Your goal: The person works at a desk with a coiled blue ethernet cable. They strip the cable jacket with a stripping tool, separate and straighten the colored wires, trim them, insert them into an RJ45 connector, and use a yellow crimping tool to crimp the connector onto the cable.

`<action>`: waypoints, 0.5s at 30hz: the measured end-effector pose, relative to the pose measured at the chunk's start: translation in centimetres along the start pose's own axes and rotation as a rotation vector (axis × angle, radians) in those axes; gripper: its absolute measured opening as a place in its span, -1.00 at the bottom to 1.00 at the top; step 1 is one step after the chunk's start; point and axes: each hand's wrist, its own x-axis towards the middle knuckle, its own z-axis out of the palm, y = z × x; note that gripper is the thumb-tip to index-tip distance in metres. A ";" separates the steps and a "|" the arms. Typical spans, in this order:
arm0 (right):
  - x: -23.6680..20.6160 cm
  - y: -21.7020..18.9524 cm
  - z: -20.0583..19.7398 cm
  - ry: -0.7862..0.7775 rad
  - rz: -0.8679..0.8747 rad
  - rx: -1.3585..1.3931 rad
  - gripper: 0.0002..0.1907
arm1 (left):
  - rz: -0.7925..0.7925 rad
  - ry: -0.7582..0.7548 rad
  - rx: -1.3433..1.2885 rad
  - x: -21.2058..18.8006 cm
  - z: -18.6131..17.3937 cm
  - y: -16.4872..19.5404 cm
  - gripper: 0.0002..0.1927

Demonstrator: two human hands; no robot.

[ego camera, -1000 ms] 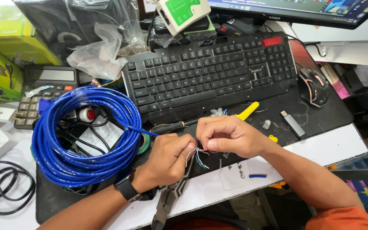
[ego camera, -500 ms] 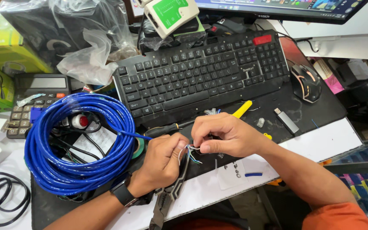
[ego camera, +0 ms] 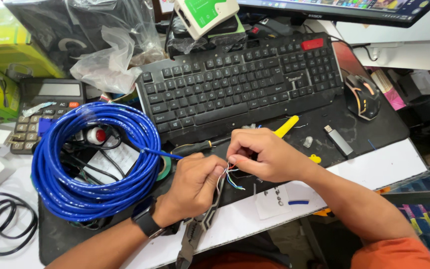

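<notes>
Head view: I see the blue cable (ego camera: 95, 164) end already stripped; left hand (ego camera: 195, 184) pinches it, right hand (ego camera: 265, 159) fingers sorting thin wires (ego camera: 231, 178), apparently unordered, no plug fitted.

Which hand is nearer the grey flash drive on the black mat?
Right. The right hand lies left of the grey flash drive; the left hand is farther left.

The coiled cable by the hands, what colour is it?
Bright blue, clearest in the head view: the coiled cable beside the left hand.
</notes>
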 end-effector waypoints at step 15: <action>-0.4 -0.4 0.1 0.119 -0.279 0.238 -0.83 | 0.001 0.040 -0.024 -0.5 -0.3 0.0 -0.88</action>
